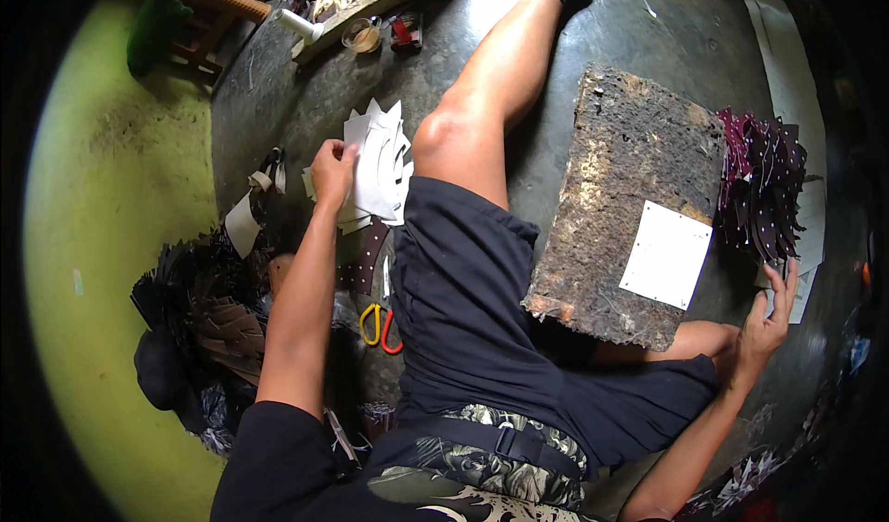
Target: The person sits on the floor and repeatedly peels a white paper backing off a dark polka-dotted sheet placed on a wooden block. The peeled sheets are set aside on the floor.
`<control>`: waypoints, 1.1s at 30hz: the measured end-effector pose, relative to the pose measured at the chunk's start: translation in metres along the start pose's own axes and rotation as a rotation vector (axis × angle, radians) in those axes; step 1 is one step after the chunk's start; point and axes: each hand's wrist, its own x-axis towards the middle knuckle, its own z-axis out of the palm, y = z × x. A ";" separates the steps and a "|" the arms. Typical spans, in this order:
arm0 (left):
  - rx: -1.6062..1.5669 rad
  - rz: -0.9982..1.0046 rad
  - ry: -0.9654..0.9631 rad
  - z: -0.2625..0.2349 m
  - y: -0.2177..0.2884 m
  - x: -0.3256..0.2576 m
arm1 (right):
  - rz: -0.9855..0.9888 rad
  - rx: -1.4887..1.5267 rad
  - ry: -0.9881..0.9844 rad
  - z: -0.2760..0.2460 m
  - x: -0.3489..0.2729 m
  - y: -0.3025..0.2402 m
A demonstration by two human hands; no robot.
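My left hand (333,177) is closed at the edge of a loose stack of white cut pieces (378,165) with pointed ends, thumb and fingers pinching one of them. The stack lies on the floor beside my knee. My right hand (770,314) has its fingers stretched out, the tips close to the lower end of a pile of dark brown and maroon dotted pieces (764,188). Between my legs, a rough, worn slab (639,142) rests partly over my bent right leg. On its lower right lies a white sheet (665,255) with small dark dots along its edges.
Scissors (372,326) with yellow and red handles lie by my left thigh, near a dark dotted strip (364,261). Dark bundled pieces (227,332) are heaped against the green wall (93,272). A wooden tray (370,17) and a small cup (362,37) stand ahead.
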 end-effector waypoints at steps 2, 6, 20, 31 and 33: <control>-0.202 -0.043 0.055 -0.009 0.009 -0.002 | 0.083 0.008 -0.022 -0.001 -0.013 -0.016; -0.646 -0.003 0.009 -0.071 0.067 -0.008 | 0.020 0.050 0.028 0.000 -0.025 -0.056; -0.441 0.987 -1.040 -0.068 0.407 -0.217 | 0.534 0.849 -0.374 0.018 -0.029 -0.157; -0.414 1.139 -0.565 -0.011 0.417 -0.257 | 0.422 0.785 -0.341 0.036 -0.018 -0.115; -0.401 1.144 -0.545 -0.010 0.416 -0.259 | 0.421 0.807 -0.342 0.036 -0.018 -0.110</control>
